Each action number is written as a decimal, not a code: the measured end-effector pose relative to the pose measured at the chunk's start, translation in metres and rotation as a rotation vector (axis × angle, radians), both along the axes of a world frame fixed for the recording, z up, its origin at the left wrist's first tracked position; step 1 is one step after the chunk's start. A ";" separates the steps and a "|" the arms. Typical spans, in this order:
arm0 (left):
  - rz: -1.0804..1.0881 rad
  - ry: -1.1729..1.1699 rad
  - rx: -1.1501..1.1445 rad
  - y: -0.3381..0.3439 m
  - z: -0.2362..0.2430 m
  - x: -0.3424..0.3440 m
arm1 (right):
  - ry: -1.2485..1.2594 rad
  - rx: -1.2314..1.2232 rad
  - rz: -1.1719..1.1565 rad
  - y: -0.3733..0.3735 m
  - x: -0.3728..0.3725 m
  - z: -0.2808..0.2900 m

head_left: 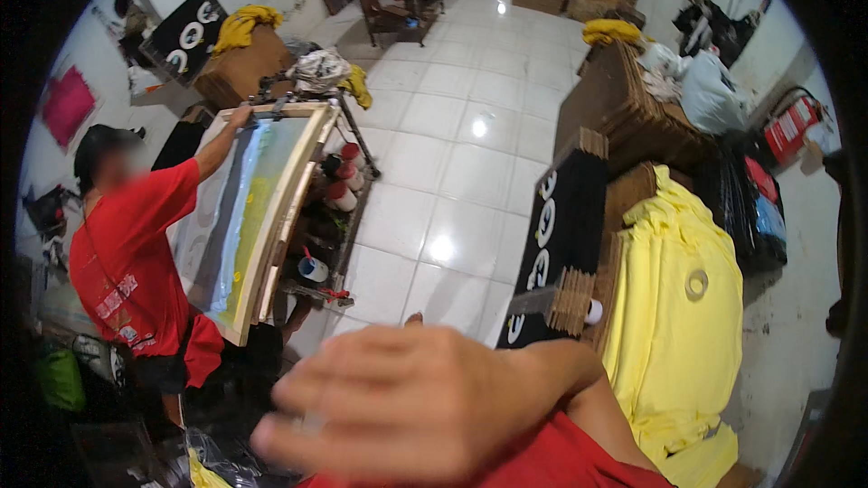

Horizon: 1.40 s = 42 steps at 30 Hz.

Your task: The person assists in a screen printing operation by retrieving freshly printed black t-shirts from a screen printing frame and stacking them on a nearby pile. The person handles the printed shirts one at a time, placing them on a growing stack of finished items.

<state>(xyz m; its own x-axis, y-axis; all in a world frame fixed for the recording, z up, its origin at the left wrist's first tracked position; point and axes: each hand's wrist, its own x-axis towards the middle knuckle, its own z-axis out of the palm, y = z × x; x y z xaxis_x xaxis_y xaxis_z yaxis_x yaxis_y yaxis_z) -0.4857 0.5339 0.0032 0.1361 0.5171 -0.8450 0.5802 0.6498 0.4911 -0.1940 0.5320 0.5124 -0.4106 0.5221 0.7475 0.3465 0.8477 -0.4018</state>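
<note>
My right hand (389,402) is raised close in front of me, reaching across from the right with the elbow bent. It is blurred, but its fingers point left, stretched out and a little apart, and I see nothing held in it. My left hand is out of view. Right of my arm lies a pile of yellow cloth (674,307) with a tape roll (696,285) on it. Beside the pile stand black panels with white shapes (565,226) and a stack of cardboard (572,300).
At left a co-worker in a red shirt (136,253) grips the far end of a wood-framed printing screen (271,244). Pots (339,194) stand on a rack below it. White floor tiles (434,172) run between the sides. A fire extinguisher (791,131) hangs at right.
</note>
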 end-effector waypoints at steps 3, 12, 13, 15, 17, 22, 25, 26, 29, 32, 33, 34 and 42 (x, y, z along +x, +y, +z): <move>0.037 -0.052 0.045 -0.004 0.023 -0.005 | -0.045 -0.270 -0.120 0.021 0.012 -0.070; 0.046 0.054 0.042 0.002 0.056 0.004 | -0.236 -1.214 -0.662 -0.068 0.066 -0.343; 0.014 0.070 0.048 0.004 0.054 0.006 | -0.246 -1.249 -0.665 -0.086 0.069 -0.365; -0.067 0.100 0.060 0.008 0.044 0.006 | -0.254 -1.366 -0.684 -0.118 0.073 -0.396; -0.164 0.130 0.069 0.016 0.029 0.004 | -0.231 -1.499 -0.711 -0.141 0.074 -0.414; -0.081 0.115 -0.026 0.035 -0.018 0.004 | -0.064 -1.543 -0.807 -0.156 0.072 -0.423; -0.016 0.050 -0.009 0.042 -0.032 0.005 | -0.004 -1.470 -0.850 -0.143 0.069 -0.422; -0.017 0.039 0.007 0.042 -0.034 0.005 | 0.007 -1.447 -0.866 -0.137 0.067 -0.421; -0.012 0.036 -0.002 0.038 -0.033 0.002 | 0.031 -1.391 -0.860 -0.121 0.062 -0.420; 0.025 0.049 -0.034 0.026 -0.032 -0.011 | 0.057 -1.404 -0.805 -0.109 0.056 -0.420; 0.032 0.058 -0.053 0.020 -0.033 -0.018 | 0.021 -1.407 -0.778 -0.107 0.055 -0.420; 0.034 0.078 -0.084 0.016 -0.035 -0.024 | 0.022 -1.423 -0.762 -0.105 0.053 -0.421; 0.193 0.176 -0.152 -0.032 -0.057 -0.083 | -0.034 -1.472 -0.679 -0.104 0.045 -0.445</move>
